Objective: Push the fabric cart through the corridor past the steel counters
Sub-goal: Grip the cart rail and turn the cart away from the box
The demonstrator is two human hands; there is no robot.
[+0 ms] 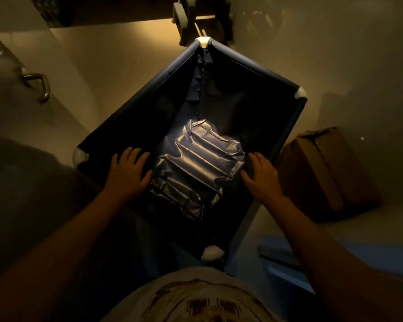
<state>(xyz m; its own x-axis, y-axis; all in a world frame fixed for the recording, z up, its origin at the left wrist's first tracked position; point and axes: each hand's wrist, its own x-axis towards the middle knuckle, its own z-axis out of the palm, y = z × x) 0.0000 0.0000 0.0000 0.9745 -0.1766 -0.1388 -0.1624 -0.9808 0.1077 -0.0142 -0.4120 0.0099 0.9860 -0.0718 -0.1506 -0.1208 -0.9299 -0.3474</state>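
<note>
The fabric cart (249, 66) is a dark blue cloth bin on a tube frame with white corner joints, turned cornerwise in front of me. A shiny, ribbed plastic-wrapped bundle (196, 163) lies on its bottom. My left hand (128, 170) lies over the near-left rim, fingers reaching inside. My right hand (261, 175) grips the near-right rim. The light is dim and the cart's wheels are hidden.
A steel surface with a metal handle (40, 87) runs along the left. A brown cardboard box (323, 173) stands on the floor close to the cart's right side. A wooden fixture (196, 19) is just beyond the far corner. Flat blue sheets (289, 252) lie at lower right.
</note>
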